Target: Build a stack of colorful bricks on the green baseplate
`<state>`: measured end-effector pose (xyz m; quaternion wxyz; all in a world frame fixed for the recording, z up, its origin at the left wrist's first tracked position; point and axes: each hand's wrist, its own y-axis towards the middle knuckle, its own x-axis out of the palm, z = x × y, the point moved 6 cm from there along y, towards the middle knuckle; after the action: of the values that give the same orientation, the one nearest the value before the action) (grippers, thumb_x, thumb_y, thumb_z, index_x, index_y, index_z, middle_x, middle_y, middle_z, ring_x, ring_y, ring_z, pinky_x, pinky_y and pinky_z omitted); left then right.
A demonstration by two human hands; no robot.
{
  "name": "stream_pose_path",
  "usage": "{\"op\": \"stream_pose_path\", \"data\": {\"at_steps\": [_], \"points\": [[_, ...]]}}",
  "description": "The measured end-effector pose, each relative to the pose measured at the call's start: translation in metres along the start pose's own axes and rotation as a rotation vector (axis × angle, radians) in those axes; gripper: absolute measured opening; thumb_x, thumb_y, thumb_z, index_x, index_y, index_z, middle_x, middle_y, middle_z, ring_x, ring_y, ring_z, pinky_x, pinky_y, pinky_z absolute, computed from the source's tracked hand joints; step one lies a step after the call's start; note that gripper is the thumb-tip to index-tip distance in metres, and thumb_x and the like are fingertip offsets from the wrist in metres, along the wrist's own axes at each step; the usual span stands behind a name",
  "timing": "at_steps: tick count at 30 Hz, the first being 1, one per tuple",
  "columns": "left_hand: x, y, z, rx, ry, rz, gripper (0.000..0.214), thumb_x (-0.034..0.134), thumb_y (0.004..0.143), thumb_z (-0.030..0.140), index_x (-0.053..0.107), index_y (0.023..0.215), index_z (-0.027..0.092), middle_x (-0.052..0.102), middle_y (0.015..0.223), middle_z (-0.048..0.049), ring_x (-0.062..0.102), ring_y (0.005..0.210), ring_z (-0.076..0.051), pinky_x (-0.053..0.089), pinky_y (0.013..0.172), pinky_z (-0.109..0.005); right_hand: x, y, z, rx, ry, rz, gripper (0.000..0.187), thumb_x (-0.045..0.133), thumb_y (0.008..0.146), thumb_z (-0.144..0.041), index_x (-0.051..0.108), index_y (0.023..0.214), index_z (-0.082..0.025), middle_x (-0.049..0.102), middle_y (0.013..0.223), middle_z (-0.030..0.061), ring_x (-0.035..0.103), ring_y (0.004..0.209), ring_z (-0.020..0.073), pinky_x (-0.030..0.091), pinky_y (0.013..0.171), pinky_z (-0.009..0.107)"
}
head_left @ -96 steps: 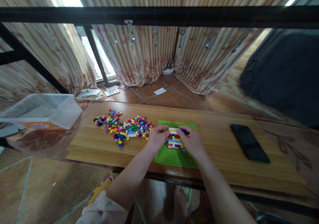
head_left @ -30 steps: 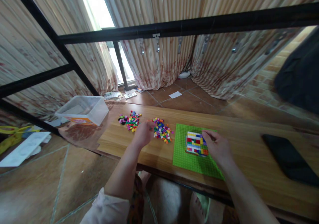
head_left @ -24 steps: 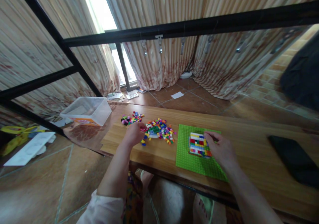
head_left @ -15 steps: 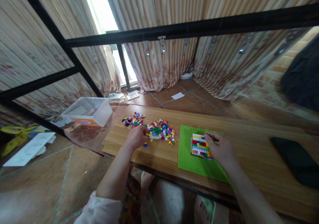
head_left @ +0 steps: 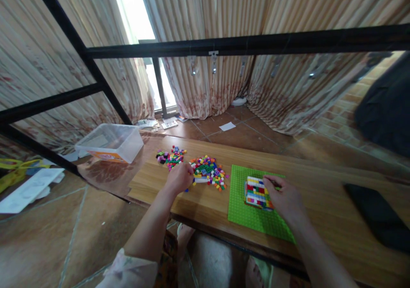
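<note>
Over loose bricks (head_left: 205, 168), left hand (head_left: 180, 178); beside brick block (head_left: 255, 190), right hand (head_left: 282, 194); grips hidden, can't tell.

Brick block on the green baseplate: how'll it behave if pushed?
The brick block likely moves as one stiff piece, its rows packed close. Boxy, it probably won't roll. It may drag the studded green baseplate along; their join is hidden.

Toy bricks (head_left: 209, 168) spread beyond the left fingers (head_left: 188, 171), to either side; the storage bin (head_left: 133, 145) stands farther left. Left of the right fingers (head_left: 269, 181), a brick build (head_left: 255, 192) sits on the baseplate (head_left: 238, 211); a smartphone (head_left: 376, 214) lies well right.
</note>
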<state>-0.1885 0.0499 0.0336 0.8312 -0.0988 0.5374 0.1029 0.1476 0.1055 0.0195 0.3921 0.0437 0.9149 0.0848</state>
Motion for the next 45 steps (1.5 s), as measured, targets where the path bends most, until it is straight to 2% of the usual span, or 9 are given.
{"op": "stream_pose_path", "data": {"at_steps": [7, 13, 24, 31, 34, 37, 39, 42, 45], "points": [[0.0, -0.002, 0.008, 0.023, 0.017, -0.028, 0.018, 0.06, 0.073, 0.014, 0.072, 0.084, 0.018, 0.074, 0.086, -0.0053, 0.066, 0.083, -0.02, 0.046, 0.073, -0.026, -0.001, 0.0, -0.003, -0.022, 0.0, 0.006, 0.043, 0.049, 0.078, -0.05, 0.075, 0.091, -0.018, 0.073, 0.091, 0.0109, 0.065, 0.076, 0.0227, 0.05, 0.074, 0.037], [0.003, -0.008, 0.018, 0.134, -0.005, -0.096, 0.021, 0.067, 0.072, 0.029, 0.072, 0.091, 0.02, 0.074, 0.092, -0.0055, 0.066, 0.085, -0.022, 0.047, 0.074, -0.028, -0.002, -0.001, -0.005, -0.059, 0.02, 0.018, 0.04, 0.05, 0.079, -0.049, 0.075, 0.088, -0.019, 0.073, 0.091, 0.0106, 0.066, 0.078, 0.0233, 0.05, 0.076, 0.037], [0.013, -0.023, 0.042, 0.402, 0.102, -0.268, 0.02, 0.061, 0.07, 0.013, 0.074, 0.082, 0.023, 0.071, 0.095, -0.0042, 0.065, 0.094, -0.022, 0.047, 0.085, -0.029, -0.001, -0.001, -0.007, -0.073, 0.003, 0.016, 0.039, 0.049, 0.08, -0.047, 0.074, 0.088, -0.019, 0.072, 0.091, 0.0108, 0.066, 0.082, 0.0239, 0.05, 0.079, 0.038], [0.017, -0.027, 0.047, 0.407, 0.09, -0.293, 0.027, 0.056, 0.069, 0.008, 0.073, 0.085, 0.021, 0.07, 0.093, -0.0048, 0.064, 0.09, -0.021, 0.047, 0.079, -0.028, -0.003, -0.003, -0.006, -0.084, -0.018, 0.028, 0.037, 0.049, 0.083, -0.045, 0.073, 0.091, -0.018, 0.071, 0.094, 0.0109, 0.065, 0.081, 0.0228, 0.05, 0.077, 0.037], [0.015, -0.023, 0.046, 0.386, -0.04, -0.249, 0.02, 0.057, 0.069, 0.008, 0.07, 0.08, 0.019, 0.069, 0.085, -0.0037, 0.063, 0.079, -0.018, 0.046, 0.073, -0.027, -0.013, -0.005, -0.017, -0.099, 0.027, 0.104, 0.035, 0.05, 0.084, -0.043, 0.072, 0.093, -0.017, 0.071, 0.094, 0.0115, 0.065, 0.081, 0.0232, 0.05, 0.077, 0.037], [0.011, -0.018, 0.05, 0.358, -0.342, -0.213, 0.007, 0.06, 0.071, 0.013, 0.066, 0.075, 0.016, 0.067, 0.076, -0.0021, 0.06, 0.071, -0.015, 0.045, 0.067, -0.024, -0.02, -0.015, -0.043, -0.174, 0.198, 0.178, 0.03, 0.052, 0.087, -0.042, 0.071, 0.091, -0.019, 0.071, 0.094, 0.0094, 0.065, 0.086, 0.022, 0.049, 0.081, 0.036], [0.01, -0.017, 0.057, 0.332, -0.617, -0.233, 0.005, 0.063, 0.074, 0.02, 0.062, 0.075, 0.015, 0.063, 0.069, -0.0002, 0.057, 0.065, -0.012, 0.044, 0.063, -0.023, -0.009, -0.024, -0.063, -0.208, 0.365, 0.078, 0.028, 0.053, 0.088, -0.043, 0.071, 0.091, -0.02, 0.071, 0.09, 0.0069, 0.064, 0.082, 0.0197, 0.05, 0.076, 0.033], [0.014, -0.022, 0.074, 0.273, -0.983, -0.335, 0.02, 0.068, 0.074, 0.032, 0.059, 0.079, 0.015, 0.062, 0.065, 0.0011, 0.055, 0.058, -0.01, 0.044, 0.059, -0.022, 0.023, -0.039, -0.088, -0.191, 0.56, -0.162, 0.029, 0.061, 0.085, -0.043, 0.07, 0.1, -0.021, 0.072, 0.09, 0.0052, 0.065, 0.078, 0.0183, 0.051, 0.071, 0.031], [0.018, -0.029, 0.09, 0.244, -1.149, -0.397, 0.031, 0.075, 0.071, 0.038, 0.059, 0.081, 0.014, 0.063, 0.068, 0.0001, 0.057, 0.06, -0.01, 0.045, 0.059, -0.022, 0.044, -0.046, -0.099, -0.131, 0.694, -0.261, 0.027, 0.066, 0.081, -0.041, 0.07, 0.097, -0.02, 0.072, 0.083, 0.0038, 0.065, 0.074, 0.018, 0.051, 0.07, 0.03]]}}
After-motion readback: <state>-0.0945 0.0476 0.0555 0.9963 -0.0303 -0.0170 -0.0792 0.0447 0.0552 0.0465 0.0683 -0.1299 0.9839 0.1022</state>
